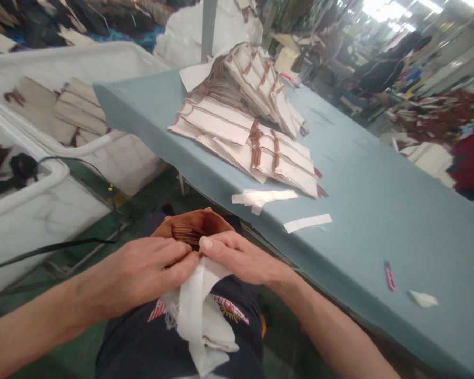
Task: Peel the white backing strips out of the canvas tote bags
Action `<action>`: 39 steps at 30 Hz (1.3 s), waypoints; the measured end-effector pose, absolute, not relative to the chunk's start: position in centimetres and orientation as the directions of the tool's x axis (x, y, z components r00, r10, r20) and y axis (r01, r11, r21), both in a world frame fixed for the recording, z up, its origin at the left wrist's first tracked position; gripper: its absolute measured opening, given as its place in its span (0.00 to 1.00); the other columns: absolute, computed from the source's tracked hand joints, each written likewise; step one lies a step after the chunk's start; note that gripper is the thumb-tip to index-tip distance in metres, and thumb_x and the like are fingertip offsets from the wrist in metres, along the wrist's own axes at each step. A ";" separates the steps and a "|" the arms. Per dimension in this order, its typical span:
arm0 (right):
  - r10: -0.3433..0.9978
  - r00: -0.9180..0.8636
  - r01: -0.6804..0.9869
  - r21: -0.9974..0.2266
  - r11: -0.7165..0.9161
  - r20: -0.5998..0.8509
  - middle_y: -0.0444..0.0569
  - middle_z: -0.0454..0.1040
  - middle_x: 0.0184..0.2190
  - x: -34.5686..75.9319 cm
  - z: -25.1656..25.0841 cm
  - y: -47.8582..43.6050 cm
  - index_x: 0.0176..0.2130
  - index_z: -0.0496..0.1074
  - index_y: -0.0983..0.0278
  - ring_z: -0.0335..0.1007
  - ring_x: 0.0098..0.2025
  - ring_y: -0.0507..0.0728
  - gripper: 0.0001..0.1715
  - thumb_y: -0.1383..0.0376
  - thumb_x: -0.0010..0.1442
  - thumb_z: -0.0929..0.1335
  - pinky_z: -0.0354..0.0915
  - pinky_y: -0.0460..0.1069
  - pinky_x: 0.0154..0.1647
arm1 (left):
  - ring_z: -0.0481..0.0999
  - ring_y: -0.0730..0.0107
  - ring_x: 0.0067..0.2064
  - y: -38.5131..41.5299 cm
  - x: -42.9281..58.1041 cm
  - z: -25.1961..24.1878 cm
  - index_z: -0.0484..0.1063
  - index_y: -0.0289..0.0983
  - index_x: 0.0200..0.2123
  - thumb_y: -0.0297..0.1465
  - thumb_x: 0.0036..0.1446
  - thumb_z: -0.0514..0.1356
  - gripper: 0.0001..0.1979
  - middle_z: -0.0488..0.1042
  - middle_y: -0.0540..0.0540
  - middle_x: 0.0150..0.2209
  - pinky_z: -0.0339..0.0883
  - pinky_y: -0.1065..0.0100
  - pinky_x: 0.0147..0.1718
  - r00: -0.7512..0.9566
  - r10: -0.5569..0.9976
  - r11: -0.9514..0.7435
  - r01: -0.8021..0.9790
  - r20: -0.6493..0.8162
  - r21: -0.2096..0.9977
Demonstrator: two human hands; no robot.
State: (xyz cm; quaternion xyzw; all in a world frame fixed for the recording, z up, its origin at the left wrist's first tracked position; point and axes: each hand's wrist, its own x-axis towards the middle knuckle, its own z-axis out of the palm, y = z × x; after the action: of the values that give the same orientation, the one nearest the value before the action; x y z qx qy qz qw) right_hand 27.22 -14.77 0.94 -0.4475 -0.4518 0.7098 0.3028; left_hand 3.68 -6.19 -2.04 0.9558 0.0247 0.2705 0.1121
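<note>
A long table [363, 205] covered in smooth blue-grey sheeting carries everything. Toward its left end lies a fanned stack of cream fabric panels with brown trim [221, 121]; a taller, leaning pile of similar panels [256, 73] sits behind it. Crossed white cloth strips [266, 196] lie by the near edge, a single white strip [308, 223] just right. Farther right rest a slim pink-handled tool [389, 276], perhaps a cutter, and a small crumpled off-white scrap [424, 299].

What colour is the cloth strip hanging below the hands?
White. The cloth strip shows best in the head view.
</note>
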 end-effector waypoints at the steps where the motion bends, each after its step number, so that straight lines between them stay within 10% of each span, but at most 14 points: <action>1: 0.834 -0.407 -0.065 -0.898 -0.435 -0.374 0.40 0.61 0.25 27.0 0.7 -14.7 0.29 0.66 0.60 0.51 0.27 0.51 0.44 0.24 0.61 0.69 0.50 0.50 0.29 | 0.85 0.66 0.36 -6.0 3.9 -2.0 0.72 0.39 0.56 0.25 0.81 0.47 0.15 0.84 0.48 0.38 0.79 0.68 0.40 0.844 0.054 -0.980 -0.057 0.533 0.190; 8: 0.856 -0.388 -0.219 -0.868 -0.446 -0.342 0.36 0.59 0.22 25.5 0.4 -14.5 0.26 0.64 0.60 0.47 0.24 0.48 0.43 0.27 0.57 0.75 0.46 0.46 0.24 | 0.86 0.67 0.36 -6.4 4.3 -0.8 0.70 0.40 0.53 0.22 0.77 0.53 0.11 0.85 0.48 0.37 0.77 0.70 0.38 0.776 0.172 -0.941 -0.052 0.607 0.333; 14: 0.915 -0.377 0.136 -0.986 -0.100 -0.145 0.36 0.54 0.23 26.4 2.4 -14.6 0.26 0.61 0.60 0.48 0.25 0.49 0.35 0.40 0.71 0.71 0.49 0.47 0.27 | 0.80 0.72 0.30 -7.3 3.6 0.6 0.74 0.41 0.47 0.30 0.76 0.53 0.09 0.83 0.54 0.34 0.70 0.72 0.30 0.778 0.538 -0.676 0.168 0.324 0.718; 18: 0.923 -0.385 0.385 -0.904 0.184 0.024 0.38 0.61 0.24 26.9 2.5 -14.8 0.30 0.63 0.60 0.55 0.27 0.50 0.23 0.56 0.77 0.67 0.52 0.48 0.31 | 0.76 0.74 0.29 -6.3 3.9 0.7 0.72 0.41 0.36 0.32 0.80 0.50 0.18 0.78 0.56 0.29 0.67 0.71 0.31 0.881 0.400 -0.638 0.070 0.252 0.767; 26: 0.904 -0.426 0.442 -0.865 0.236 0.029 0.43 0.73 0.30 27.0 0.8 -15.2 0.36 0.70 0.61 0.65 0.30 0.51 0.16 0.63 0.78 0.63 0.58 0.46 0.35 | 0.67 0.70 0.24 -5.6 3.4 -2.6 0.63 0.43 0.28 0.35 0.84 0.47 0.26 0.67 0.55 0.24 0.56 0.62 0.27 0.839 0.240 -0.931 0.057 0.488 0.359; 39: 0.859 -0.499 0.626 -0.640 0.446 0.111 0.49 0.81 0.35 29.0 3.1 -14.5 0.40 0.74 0.61 0.74 0.37 0.56 0.17 0.60 0.82 0.63 0.63 0.50 0.43 | 0.64 0.76 0.24 -5.1 6.2 1.6 0.63 0.40 0.26 0.34 0.80 0.51 0.24 0.63 0.57 0.23 0.59 0.73 0.24 0.960 0.246 -0.530 0.017 0.134 0.848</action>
State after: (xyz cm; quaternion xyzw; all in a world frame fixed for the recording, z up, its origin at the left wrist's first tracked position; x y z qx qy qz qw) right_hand 28.99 -14.46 3.14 -0.4514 -0.8226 0.2704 0.2157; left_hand 6.23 -5.09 1.64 0.8664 0.0758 0.1192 0.4790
